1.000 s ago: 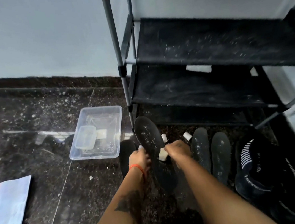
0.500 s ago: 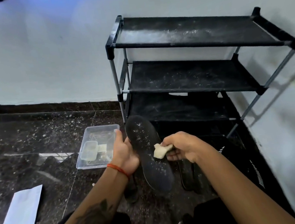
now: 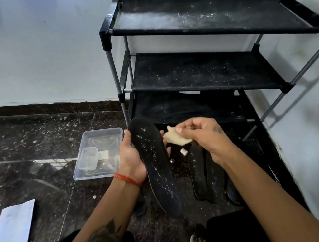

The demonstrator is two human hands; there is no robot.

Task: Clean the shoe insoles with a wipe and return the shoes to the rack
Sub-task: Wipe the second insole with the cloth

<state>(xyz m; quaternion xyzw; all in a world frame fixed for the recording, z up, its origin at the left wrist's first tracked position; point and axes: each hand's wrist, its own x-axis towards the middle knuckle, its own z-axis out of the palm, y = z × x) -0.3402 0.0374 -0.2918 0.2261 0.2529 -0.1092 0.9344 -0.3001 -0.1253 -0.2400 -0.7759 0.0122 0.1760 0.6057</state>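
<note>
The wiping step is in hand. The left hand [image 3: 132,156] grips a black insole [image 3: 156,167] speckled with white dust, held above the floor near the rack [image 3: 198,71]. The right hand [image 3: 198,134] pinches a crumpled wipe [image 3: 173,138] just right of it, apparently not touching. Next, I judge, the wipe must press down along the speckled face. Two more insoles [image 3: 205,173] lie partly hidden behind the right forearm; no shoe is clearly made out.
</note>
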